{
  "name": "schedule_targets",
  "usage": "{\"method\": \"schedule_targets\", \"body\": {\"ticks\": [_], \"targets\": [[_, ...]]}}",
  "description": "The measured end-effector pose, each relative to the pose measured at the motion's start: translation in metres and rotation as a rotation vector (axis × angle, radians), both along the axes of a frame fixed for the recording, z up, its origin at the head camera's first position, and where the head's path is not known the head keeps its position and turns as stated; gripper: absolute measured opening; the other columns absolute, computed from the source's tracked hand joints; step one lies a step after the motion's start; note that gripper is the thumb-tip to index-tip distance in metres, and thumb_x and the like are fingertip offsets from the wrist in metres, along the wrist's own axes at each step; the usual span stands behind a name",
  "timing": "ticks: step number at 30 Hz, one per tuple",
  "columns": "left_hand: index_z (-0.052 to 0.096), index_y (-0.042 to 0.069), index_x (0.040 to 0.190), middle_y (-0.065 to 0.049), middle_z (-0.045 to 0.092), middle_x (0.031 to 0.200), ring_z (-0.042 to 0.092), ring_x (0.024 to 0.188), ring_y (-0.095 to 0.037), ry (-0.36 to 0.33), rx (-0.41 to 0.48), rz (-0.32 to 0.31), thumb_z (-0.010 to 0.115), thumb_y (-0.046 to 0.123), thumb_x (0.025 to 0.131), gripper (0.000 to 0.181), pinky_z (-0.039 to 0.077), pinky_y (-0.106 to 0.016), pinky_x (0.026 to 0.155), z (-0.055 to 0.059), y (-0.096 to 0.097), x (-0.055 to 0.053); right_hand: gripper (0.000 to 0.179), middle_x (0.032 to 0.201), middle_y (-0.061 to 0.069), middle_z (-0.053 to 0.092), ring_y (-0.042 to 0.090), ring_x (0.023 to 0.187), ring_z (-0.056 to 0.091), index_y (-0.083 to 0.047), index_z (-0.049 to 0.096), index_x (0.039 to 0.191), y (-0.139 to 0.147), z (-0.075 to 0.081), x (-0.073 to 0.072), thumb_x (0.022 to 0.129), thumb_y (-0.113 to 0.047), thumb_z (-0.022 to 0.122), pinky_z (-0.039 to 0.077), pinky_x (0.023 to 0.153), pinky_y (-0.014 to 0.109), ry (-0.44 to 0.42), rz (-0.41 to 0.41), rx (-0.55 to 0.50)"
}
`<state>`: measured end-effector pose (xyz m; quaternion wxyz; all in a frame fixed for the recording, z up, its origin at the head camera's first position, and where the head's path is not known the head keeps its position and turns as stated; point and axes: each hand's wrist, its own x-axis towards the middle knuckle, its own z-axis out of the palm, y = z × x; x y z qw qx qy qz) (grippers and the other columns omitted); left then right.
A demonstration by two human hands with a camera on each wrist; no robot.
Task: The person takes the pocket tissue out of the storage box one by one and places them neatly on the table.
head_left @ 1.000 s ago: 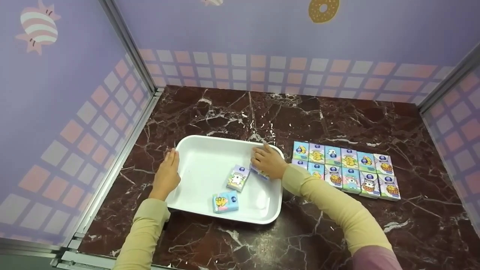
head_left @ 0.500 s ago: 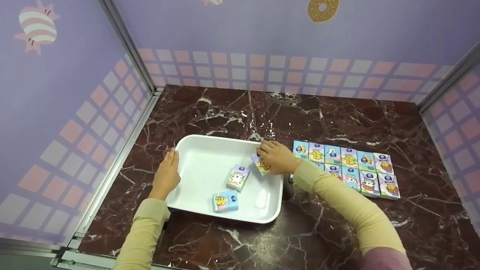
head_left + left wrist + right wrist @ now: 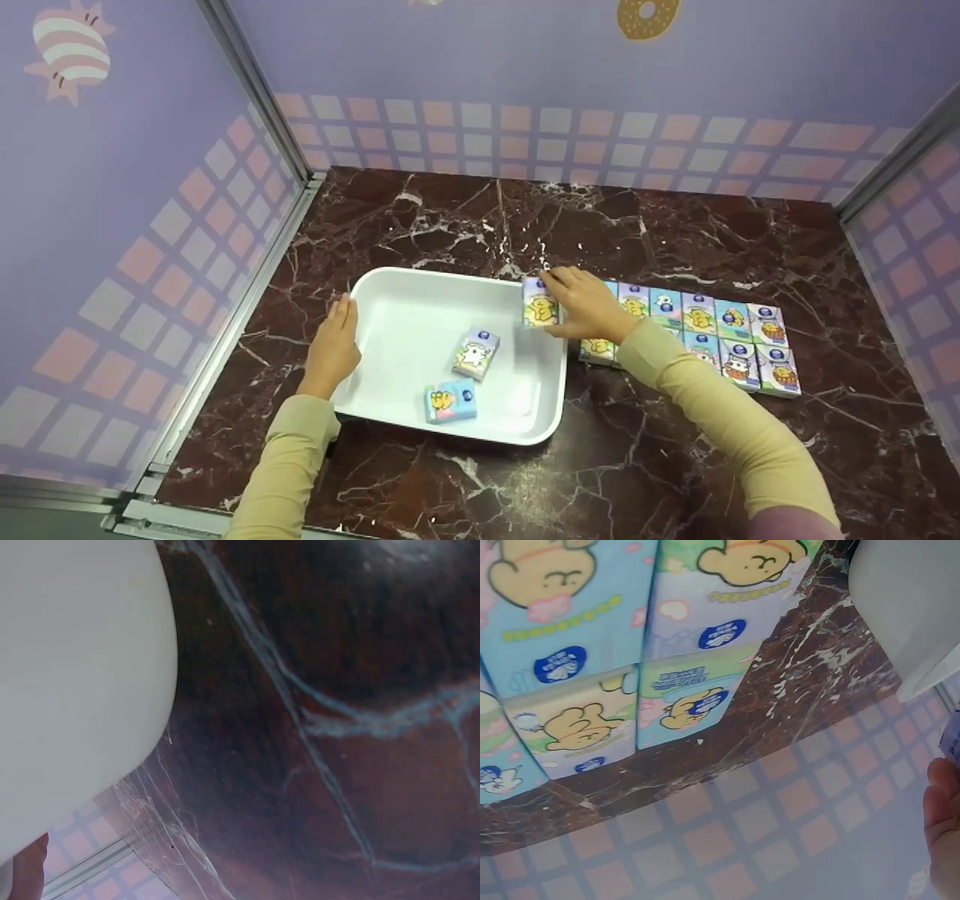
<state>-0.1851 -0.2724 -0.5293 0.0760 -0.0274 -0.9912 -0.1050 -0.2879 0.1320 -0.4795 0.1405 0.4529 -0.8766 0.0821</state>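
My right hand holds a small purple tissue pack with a yellow cartoon animal over the right rim of a white tray. Only a sliver of that pack shows in the right wrist view, beside the fingertips. My left hand rests along the tray's left wall, its fingers straight. Inside the tray lie a purple-and-white tissue pack and, nearer the front, a blue tissue pack. The left wrist view is mostly the tray's outer wall and the tabletop.
Right of the tray, several tissue packs lie side by side in two rows, partly hidden by my right hand and sleeve. The dark red marbled tabletop is bounded by lilac panels at the back and sides.
My right hand has moved right from inside the tray, lifting the purple tissue pack to the right rim. The left hand and the two packs in the tray have stayed put.
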Motion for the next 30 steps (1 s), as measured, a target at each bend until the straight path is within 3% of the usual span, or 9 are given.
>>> {"method": "schedule_targets", "body": {"ticks": [7, 15, 22, 30], "targets": [[0.028, -0.01, 0.133, -0.023, 0.026, 0.142, 0.028, 0.128, -0.039, 0.007, -0.009, 0.006, 0.049, -0.009, 0.072, 0.065, 0.032, -0.05, 0.102, 0.002, 0.001, 0.0, 0.083, 0.104, 0.015, 0.053, 0.027, 0.092, 0.05, 0.005, 0.048, 0.122, 0.022, 0.0, 0.003, 0.063, -0.05, 0.066, 0.045, 0.085, 0.039, -0.008, -0.053, -0.136], [0.028, -0.01, 0.134, -0.023, 0.025, 0.142, 0.027, 0.128, -0.04, 0.0, -0.005, 0.013, 0.05, -0.008, 0.073, 0.065, 0.031, -0.049, 0.103, 0.001, 0.002, -0.001, 0.08, 0.099, 0.014, 0.052, 0.024, 0.084, 0.047, 0.004, 0.049, 0.118, 0.049, -0.006, 0.011, 0.06, -0.047, 0.071, 0.044, 0.075, 0.039, -0.044, -0.083, -0.223], [0.028, -0.01, 0.133, -0.024, 0.026, 0.141, 0.028, 0.128, -0.04, 0.018, -0.017, 0.005, 0.05, -0.007, 0.073, 0.064, 0.031, -0.05, 0.103, 0.002, 0.002, -0.001, 0.083, 0.099, 0.016, 0.052, 0.029, 0.087, 0.048, 0.003, 0.05, 0.115, 0.07, -0.017, 0.02, 0.054, -0.046, 0.074, 0.042, 0.081, 0.044, -0.043, -0.127, -0.226], [0.028, -0.009, 0.134, -0.023, 0.025, 0.142, 0.027, 0.128, -0.04, 0.01, -0.008, 0.007, 0.051, -0.007, 0.073, 0.065, 0.032, -0.05, 0.103, 0.001, 0.001, 0.0, 0.083, 0.099, 0.017, 0.053, 0.033, 0.093, 0.049, 0.004, 0.052, 0.114, 0.08, -0.031, 0.038, 0.054, -0.05, 0.071, 0.04, 0.086, 0.047, -0.051, -0.127, -0.184]]}}
